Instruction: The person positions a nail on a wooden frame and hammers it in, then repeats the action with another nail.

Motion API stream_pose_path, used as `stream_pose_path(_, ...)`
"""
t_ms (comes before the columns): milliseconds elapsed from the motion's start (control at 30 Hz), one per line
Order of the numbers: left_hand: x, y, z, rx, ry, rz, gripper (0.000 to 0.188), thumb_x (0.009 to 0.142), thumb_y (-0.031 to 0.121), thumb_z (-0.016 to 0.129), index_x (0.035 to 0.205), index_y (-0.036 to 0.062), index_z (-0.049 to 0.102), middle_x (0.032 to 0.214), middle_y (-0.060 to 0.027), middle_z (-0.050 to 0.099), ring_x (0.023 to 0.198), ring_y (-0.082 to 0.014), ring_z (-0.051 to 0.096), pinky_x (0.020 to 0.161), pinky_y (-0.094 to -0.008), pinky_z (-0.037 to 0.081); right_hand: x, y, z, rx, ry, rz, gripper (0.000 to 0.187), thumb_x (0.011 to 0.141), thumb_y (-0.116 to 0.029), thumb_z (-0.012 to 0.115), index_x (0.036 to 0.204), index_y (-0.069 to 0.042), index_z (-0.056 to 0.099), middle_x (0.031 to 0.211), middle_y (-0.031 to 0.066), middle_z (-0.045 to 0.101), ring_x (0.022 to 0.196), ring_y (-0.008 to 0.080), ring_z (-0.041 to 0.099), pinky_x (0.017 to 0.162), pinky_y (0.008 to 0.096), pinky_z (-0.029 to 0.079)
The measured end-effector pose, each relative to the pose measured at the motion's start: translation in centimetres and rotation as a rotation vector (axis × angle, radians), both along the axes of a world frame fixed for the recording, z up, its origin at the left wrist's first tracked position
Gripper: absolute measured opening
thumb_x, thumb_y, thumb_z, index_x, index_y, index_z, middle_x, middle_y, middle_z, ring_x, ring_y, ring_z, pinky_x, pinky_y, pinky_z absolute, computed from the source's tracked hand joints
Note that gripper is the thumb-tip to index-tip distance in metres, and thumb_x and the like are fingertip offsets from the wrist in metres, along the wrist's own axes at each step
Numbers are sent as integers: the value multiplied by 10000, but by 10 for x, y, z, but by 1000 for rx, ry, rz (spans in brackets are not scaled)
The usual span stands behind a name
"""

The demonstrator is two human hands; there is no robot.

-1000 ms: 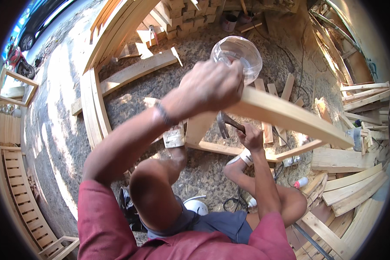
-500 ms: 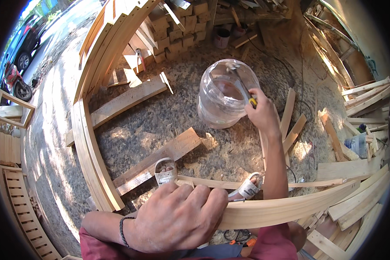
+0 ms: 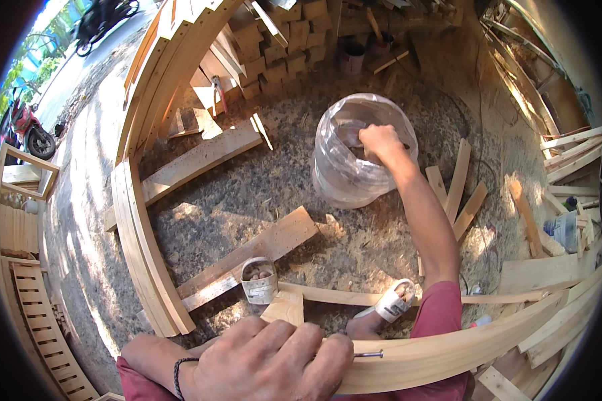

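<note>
My left hand (image 3: 267,364) is wrapped over a pale, curved wooden plank (image 3: 448,351) held across my lap. A nail (image 3: 368,354) juts out sideways by the fingers, its head pointing right; whether the hand pinches it or it sits in the wood I cannot tell. My right hand (image 3: 382,142) reaches over the mouth of a clear plastic tub (image 3: 348,184), its fingers curled downward. What those fingers hold, if anything, is hidden, and the hammer does not show.
Stacked curved wooden pieces (image 3: 144,247) rise at the left. Planks (image 3: 274,240) lie on the ground near my sandalled feet (image 3: 259,281). Pliers (image 3: 219,93) rest by wood blocks (image 3: 274,63) at the back. Loose boards (image 3: 562,314) pile up at the right.
My right hand, which held a hammer at the tub's rim, has moved forward and left over the opening; the hammer has gone from sight. My left hand and the curved plank sit slightly lower.
</note>
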State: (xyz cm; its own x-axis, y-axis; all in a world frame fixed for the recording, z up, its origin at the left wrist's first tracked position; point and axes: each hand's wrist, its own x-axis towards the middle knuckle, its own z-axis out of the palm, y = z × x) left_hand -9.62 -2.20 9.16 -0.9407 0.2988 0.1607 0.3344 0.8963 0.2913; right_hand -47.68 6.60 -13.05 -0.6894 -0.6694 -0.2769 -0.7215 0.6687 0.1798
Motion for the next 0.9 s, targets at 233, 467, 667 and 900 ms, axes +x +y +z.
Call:
stream_pose_path(233,5,11,1,174,24,63,105,829,98,641,797,64,547,653,-33,507,511,-166,527,466,-326,379,36,19,70,-15,57,-86,232,776,-97,683,1003,-89,730,1029,147,729,983,300,709,824,413,562)
stream_pose_path(467,8,7,-4,107,128,7,91,857,24,621,868,7,532,578,-44,465,442,-197,496,408,-353,381,90,97,147,-421,164,-193,232,864,-220,621,1026,-65,678,948,213,706,947,376,687,807,481,544)
stream_pose_path(667,2,13,0,79,86,148,121,948,151,560,959,49,496,579,-117,569,507,-334,582,474,-431,445,147,185,110,-1126,-242,-373,286,942,-293,602,948,-10,644,645,94,612,621,193,630,610,360,502)
stream_pose_path(900,-4,7,-1,97,14,231,200,990,297,484,1026,103,519,653,-168,627,626,-392,632,587,-529,477,301,275,12,-1195,-722,-771,240,952,-238,627,919,-1,647,633,19,596,493,82,531,448,259,419)
